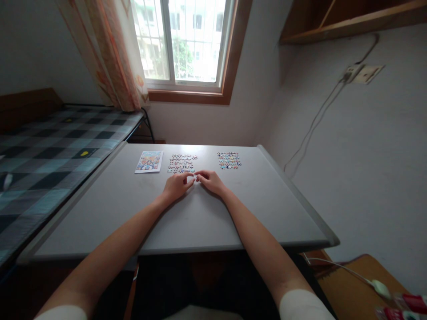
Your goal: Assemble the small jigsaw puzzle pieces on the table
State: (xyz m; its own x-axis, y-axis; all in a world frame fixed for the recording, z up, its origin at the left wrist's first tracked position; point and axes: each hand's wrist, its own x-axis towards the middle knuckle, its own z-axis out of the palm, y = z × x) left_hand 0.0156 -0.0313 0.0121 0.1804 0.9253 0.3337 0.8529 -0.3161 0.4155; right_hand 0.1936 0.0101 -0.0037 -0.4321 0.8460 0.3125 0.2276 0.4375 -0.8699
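A small jigsaw puzzle piece [195, 177] is pinched between my two hands over the grey table [200, 218]. My left hand [177, 185] closes thumb and forefinger at its left side. On its right side my right hand [211, 180] does the same, fingertips almost meeting the left ones. Just beyond the hands lie rows of jigsaw pieces [182, 164], the nearest row partly hidden by my fingers. A second block of jigsaw pieces [228, 160] sits further right. Left of the rows lies a colourful picture sheet [150, 162].
A bed with a checked cover [66, 138] stands along the table's left side. A window [183, 44] with a curtain [110, 53] is behind. Cables [310, 124] hang from a wall socket [363, 73] on the right. A wooden stool-like surface [360, 280] is at lower right.
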